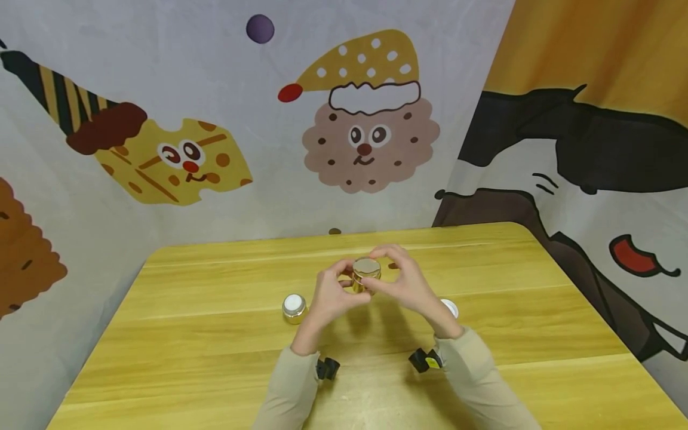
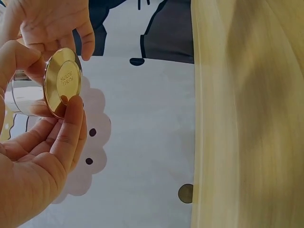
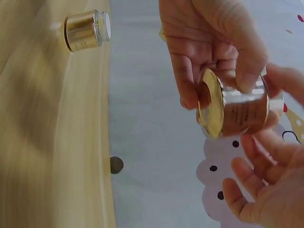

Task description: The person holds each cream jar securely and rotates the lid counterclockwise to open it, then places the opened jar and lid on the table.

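Note:
A shiny gold cosmetic jar (image 1: 359,285) is held up above the table, upright, with its lid (image 1: 366,266) on top. My left hand (image 1: 332,294) grips the jar low down, thumb on one side and fingers against its base, where small printed marks show in the left wrist view on the gold bottom (image 2: 69,80). From the other side my right hand (image 1: 407,285) curls thumb and fingers round the lid end (image 3: 274,110). On the table, left of my left hand, stands a second gold jar (image 1: 294,309) with a white top.
A white round piece (image 1: 450,307) lies on the table, partly hidden by my right wrist. The wooden table (image 1: 215,346) ends at a cloth backdrop (image 1: 279,203) with cartoon prints. Black wrist cameras (image 1: 426,360) stick out inward from both sleeves.

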The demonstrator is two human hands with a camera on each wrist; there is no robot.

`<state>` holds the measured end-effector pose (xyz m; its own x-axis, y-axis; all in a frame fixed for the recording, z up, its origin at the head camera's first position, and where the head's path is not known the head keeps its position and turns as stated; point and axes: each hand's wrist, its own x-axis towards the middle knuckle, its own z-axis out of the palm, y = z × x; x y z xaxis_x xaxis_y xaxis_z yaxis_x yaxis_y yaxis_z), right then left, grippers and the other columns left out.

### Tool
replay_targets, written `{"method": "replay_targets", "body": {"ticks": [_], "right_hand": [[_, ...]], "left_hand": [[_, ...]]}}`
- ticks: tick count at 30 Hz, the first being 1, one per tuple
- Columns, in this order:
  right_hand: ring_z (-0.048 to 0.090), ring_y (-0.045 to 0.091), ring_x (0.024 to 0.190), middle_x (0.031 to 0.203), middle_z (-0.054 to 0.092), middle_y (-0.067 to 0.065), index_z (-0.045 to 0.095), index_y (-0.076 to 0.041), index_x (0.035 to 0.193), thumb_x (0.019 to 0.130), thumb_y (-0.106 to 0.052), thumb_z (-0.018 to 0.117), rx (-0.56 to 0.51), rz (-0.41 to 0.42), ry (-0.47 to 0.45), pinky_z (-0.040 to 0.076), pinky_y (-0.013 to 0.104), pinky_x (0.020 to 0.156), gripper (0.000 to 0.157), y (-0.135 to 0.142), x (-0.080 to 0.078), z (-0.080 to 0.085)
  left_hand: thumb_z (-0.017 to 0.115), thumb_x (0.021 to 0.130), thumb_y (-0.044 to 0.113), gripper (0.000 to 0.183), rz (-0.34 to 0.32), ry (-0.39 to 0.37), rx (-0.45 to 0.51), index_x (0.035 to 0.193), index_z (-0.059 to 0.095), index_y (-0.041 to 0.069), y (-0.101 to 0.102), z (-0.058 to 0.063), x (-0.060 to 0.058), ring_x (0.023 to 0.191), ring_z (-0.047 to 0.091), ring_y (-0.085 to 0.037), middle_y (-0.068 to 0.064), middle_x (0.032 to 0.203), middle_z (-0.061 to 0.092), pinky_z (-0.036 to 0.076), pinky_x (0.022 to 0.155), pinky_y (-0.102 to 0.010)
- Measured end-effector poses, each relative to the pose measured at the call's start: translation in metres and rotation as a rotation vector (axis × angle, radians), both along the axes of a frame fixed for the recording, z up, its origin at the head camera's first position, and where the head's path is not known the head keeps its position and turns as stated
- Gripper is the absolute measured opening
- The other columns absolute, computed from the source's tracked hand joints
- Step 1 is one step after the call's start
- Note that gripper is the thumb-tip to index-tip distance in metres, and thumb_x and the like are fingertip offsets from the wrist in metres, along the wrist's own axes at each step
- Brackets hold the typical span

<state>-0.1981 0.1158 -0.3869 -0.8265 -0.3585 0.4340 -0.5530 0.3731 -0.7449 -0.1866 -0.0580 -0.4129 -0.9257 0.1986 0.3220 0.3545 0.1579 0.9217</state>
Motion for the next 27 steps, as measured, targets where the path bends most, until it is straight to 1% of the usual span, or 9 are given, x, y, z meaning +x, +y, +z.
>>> {"method": "replay_targets", "body": {"ticks": [4, 7, 9, 12, 16, 19, 23, 25, 27], "right_hand": [[0.047, 0.028, 0.111, 0.124, 0.054, 0.012, 0.059, -0.004, 0.123, 0.079, -0.008, 0.072, 0.023, 0.069, 0.014, 0.042, 0.046, 0.082, 0.045, 0.0037, 0.0013, 0.0013], [0.046, 0.029, 0.114, 0.127, 0.052, 0.014, 0.052, -0.002, 0.13, 0.081, -0.008, 0.071, 0.031, 0.077, -0.012, 0.041, 0.05, 0.084, 0.053, 0.0034, 0.0034, 0.002], [0.046, 0.029, 0.114, 0.126, 0.052, 0.014, 0.049, 0.0, 0.13, 0.08, -0.008, 0.072, 0.02, 0.051, -0.043, 0.041, 0.049, 0.085, 0.056, 0.0021, 0.0034, 0.0009], [0.047, 0.03, 0.111, 0.12, 0.055, 0.014, 0.051, 0.0, 0.121, 0.077, -0.007, 0.075, -0.014, 0.011, -0.078, 0.04, 0.049, 0.085, 0.05, 0.0001, 0.0025, -0.0006], [0.049, 0.03, 0.108, 0.117, 0.057, 0.014, 0.057, -0.002, 0.111, 0.076, -0.006, 0.076, -0.025, 0.009, -0.059, 0.04, 0.046, 0.083, 0.041, 0.0004, 0.0007, -0.0006], [0.048, 0.028, 0.109, 0.121, 0.056, 0.013, 0.06, -0.002, 0.115, 0.078, -0.005, 0.073, -0.001, 0.057, -0.017, 0.042, 0.046, 0.084, 0.04, 0.0025, -0.0001, 0.0008], [0.046, 0.029, 0.115, 0.129, 0.051, 0.014, 0.055, -0.002, 0.127, 0.083, -0.004, 0.066, 0.018, 0.13, 0.014, 0.042, 0.052, 0.086, 0.046, 0.005, 0.0003, 0.0016], [0.045, 0.03, 0.116, 0.13, 0.05, 0.014, 0.051, -0.003, 0.131, 0.084, -0.006, 0.067, 0.019, 0.13, 0.003, 0.041, 0.054, 0.087, 0.05, 0.0054, 0.0007, 0.0011], [0.045, 0.031, 0.117, 0.13, 0.05, 0.013, 0.05, -0.004, 0.132, 0.082, -0.008, 0.069, 0.016, 0.101, -0.025, 0.041, 0.053, 0.087, 0.053, 0.0047, 0.0008, 0.0]], "left_hand": [[0.073, 0.066, 0.001, 0.041, 0.002, -0.008, 0.002, 0.106, 0.063, -0.003, 0.0, -0.0002, 0.0003, 0.087, 0.058, -0.023, -0.012, 0.093, 0.063, 0.055, 0.079, -0.038], [0.074, 0.065, -0.001, 0.045, 0.003, -0.012, 0.009, 0.108, 0.062, -0.005, 0.0005, 0.0001, 0.0007, 0.089, 0.057, -0.025, -0.014, 0.094, 0.062, 0.054, 0.08, -0.04], [0.074, 0.065, -0.001, 0.046, 0.004, -0.018, 0.009, 0.109, 0.062, -0.005, 0.0009, 0.0001, 0.0006, 0.089, 0.057, -0.025, -0.014, 0.094, 0.062, 0.054, 0.081, -0.04], [0.073, 0.067, 0.001, 0.042, 0.005, -0.018, -0.008, 0.108, 0.062, -0.003, 0.0009, 0.0003, 0.0007, 0.088, 0.057, -0.022, -0.011, 0.093, 0.062, 0.055, 0.08, -0.036], [0.072, 0.068, 0.004, 0.038, 0.005, -0.016, -0.021, 0.104, 0.063, -0.001, 0.0005, 0.0008, 0.0009, 0.086, 0.057, -0.019, -0.009, 0.09, 0.061, 0.055, 0.078, -0.033], [0.072, 0.068, 0.005, 0.039, 0.004, -0.023, -0.008, 0.105, 0.063, -0.001, 0.0002, 0.0014, 0.0012, 0.086, 0.057, -0.02, -0.008, 0.09, 0.061, 0.055, 0.078, -0.034], [0.072, 0.068, 0.006, 0.041, 0.003, -0.023, 0.001, 0.107, 0.063, -0.001, -0.0001, 0.002, 0.0015, 0.087, 0.057, -0.021, -0.009, 0.092, 0.062, 0.055, 0.079, -0.036], [0.073, 0.067, 0.005, 0.042, 0.004, -0.019, 0.001, 0.108, 0.063, -0.002, 0.0, 0.0022, 0.0018, 0.088, 0.057, -0.022, -0.01, 0.093, 0.062, 0.054, 0.08, -0.037], [0.073, 0.067, 0.005, 0.043, 0.005, -0.014, -0.003, 0.109, 0.063, -0.001, 0.0001, 0.0023, 0.002, 0.088, 0.057, -0.022, -0.01, 0.093, 0.062, 0.054, 0.08, -0.038]]}}
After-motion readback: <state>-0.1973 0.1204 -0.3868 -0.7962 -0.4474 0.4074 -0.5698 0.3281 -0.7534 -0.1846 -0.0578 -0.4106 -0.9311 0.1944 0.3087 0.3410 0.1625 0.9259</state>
